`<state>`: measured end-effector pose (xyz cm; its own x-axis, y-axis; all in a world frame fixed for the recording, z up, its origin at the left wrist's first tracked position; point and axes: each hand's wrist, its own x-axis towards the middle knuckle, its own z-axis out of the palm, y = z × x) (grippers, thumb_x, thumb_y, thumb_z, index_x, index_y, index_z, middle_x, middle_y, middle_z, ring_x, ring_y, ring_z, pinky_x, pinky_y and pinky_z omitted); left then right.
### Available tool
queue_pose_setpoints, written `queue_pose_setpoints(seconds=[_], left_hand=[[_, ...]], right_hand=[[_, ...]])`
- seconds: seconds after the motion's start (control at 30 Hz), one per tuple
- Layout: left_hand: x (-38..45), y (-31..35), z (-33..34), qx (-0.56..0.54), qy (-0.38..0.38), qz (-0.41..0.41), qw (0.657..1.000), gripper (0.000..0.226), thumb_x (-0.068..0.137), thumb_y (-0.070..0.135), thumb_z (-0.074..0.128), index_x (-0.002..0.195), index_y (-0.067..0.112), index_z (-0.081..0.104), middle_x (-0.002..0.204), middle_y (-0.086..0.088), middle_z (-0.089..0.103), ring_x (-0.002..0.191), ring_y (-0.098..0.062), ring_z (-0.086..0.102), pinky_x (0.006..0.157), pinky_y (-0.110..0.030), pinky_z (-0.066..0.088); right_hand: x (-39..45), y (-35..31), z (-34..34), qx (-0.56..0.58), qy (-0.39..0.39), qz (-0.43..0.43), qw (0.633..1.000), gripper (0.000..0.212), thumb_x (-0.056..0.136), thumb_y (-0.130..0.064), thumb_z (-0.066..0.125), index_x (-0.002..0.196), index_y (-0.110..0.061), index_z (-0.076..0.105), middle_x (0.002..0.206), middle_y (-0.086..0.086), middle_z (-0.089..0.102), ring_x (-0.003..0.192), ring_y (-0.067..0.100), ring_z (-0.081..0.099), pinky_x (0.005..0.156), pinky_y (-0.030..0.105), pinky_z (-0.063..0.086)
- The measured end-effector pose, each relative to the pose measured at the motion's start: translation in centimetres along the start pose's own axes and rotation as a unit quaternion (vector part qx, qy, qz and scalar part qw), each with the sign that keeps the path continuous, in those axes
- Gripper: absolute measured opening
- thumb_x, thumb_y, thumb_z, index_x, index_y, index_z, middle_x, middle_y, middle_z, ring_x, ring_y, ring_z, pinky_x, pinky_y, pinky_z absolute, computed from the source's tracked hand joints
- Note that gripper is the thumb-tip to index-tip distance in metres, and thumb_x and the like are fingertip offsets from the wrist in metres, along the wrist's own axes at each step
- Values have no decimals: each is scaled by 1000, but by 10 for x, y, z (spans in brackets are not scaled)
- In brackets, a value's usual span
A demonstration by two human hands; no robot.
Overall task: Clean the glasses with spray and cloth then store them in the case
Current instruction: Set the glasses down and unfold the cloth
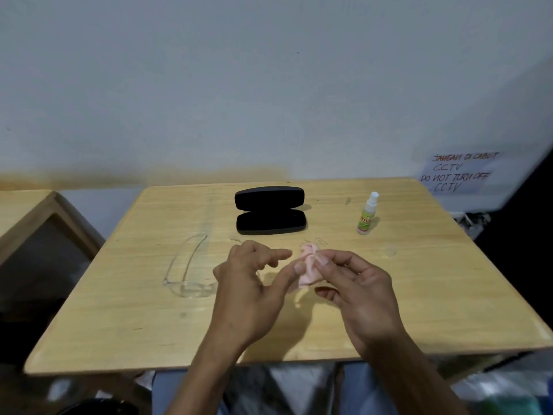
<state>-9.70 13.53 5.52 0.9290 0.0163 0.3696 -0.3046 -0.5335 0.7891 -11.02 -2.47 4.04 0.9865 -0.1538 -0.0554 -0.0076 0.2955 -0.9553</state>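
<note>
Pinching a crumpled pink cloth [308, 266], both hands' fingers [329, 260] hide its middle; clear glasses [187, 271] barely show.

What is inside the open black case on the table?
The black case lies open with only its dark lining showing; nothing visible sits in it. The glasses lie on the table, left of the hands. The dark interior could hide small items.
</note>
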Motion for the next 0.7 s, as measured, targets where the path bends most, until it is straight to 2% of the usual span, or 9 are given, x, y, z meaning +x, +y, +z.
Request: queue_pose_setpoints(seconds=[0.13, 0.23, 0.3, 0.4, 0.5, 0.53, 0.6, 0.67, 0.7], left_hand=[[1, 0, 10, -30, -22, -21, 999, 5, 79, 36, 78, 73, 35, 78, 76, 9, 62, 83, -7, 57, 70, -20, 39], [3, 0, 9, -12, -33, -24, 999, 8, 80, 34, 77, 72, 31, 78, 76, 8, 63, 81, -10, 56, 62, -15, 38], [6, 2, 6, 0, -41, -21, 999, 9, 80, 33, 76, 71, 30, 76, 76, 9, 63, 80, -10, 57, 57, -14, 36], [13, 5, -1, 18, -49, -4, 999, 11, 80, 31, 76, 69, 29, 74, 76, 11, 65, 79, -9, 60, 61, -22, 37], [19, 10, -9, 28, -56, 7, 998, 12, 80, 42, 70, 71, 34, 72, 79, 15, 64, 80, -4, 59, 75, -38, 45], [20, 12, -12, 36, -65, 11, 997, 12, 80, 46, 66, 74, 36, 71, 82, 18, 64, 80, -3, 59, 81, -46, 46], [23, 16, -17, 58, -91, 14, 994, 18, 83, 50, 62, 74, 37, 71, 85, 22, 64, 81, -2, 59, 85, -55, 46], [25, 21, -23, 82, -112, 15, 990, 16, 85, 48, 63, 76, 37, 70, 85, 27, 65, 80, -2, 59, 85, -55, 46], [26, 22, -26, 91, -119, 19, 989, 13, 84, 47, 64, 77, 38, 70, 83, 28, 66, 79, -2, 59, 85, -54, 46]], right_hand=[[0, 0, -7, -4, 9, 8, 1000, 9, 71, -28, 77, 79, -25, 79, 89, 10, 81, 80, 20, 73, 73, 38, 50], [1, -1, -13, -42, 16, 13, 999, 10, 74, -29, 77, 82, -23, 79, 90, 4, 81, 82, 13, 75, 71, 33, 50], [3, -4, -20, -74, 24, 13, 997, 4, 79, -21, 79, 82, -21, 80, 93, -5, 81, 81, 5, 75, 65, 24, 52], [8, -9, -29, -157, 4, -29, 987, 11, 84, -14, 79, 79, -24, 81, 99, -16, 78, 86, 1, 73, 68, 14, 52], [13, -11, -33, -280, 2, -59, 958, 8, 85, -22, 79, 79, -27, 77, 102, -20, 73, 98, 0, 67, 88, 27, 52], [14, -13, -32, -296, -5, -66, 953, 5, 84, -23, 79, 84, -27, 76, 101, -22, 72, 98, 1, 66, 88, 30, 52], [16, -19, -27, -320, -53, -78, 943, 25, 84, -25, 80, 106, -34, 72, 107, -28, 69, 103, 1, 63, 84, 31, 54], [18, -25, -18, -337, -125, -87, 929, 48, 84, -27, 80, 127, -38, 63, 120, -27, 66, 112, -1, 59, 85, 28, 53], [20, -26, -14, -338, -157, -89, 923, 50, 84, -27, 80, 129, -36, 62, 122, -23, 67, 114, 0, 59, 85, 28, 53]])
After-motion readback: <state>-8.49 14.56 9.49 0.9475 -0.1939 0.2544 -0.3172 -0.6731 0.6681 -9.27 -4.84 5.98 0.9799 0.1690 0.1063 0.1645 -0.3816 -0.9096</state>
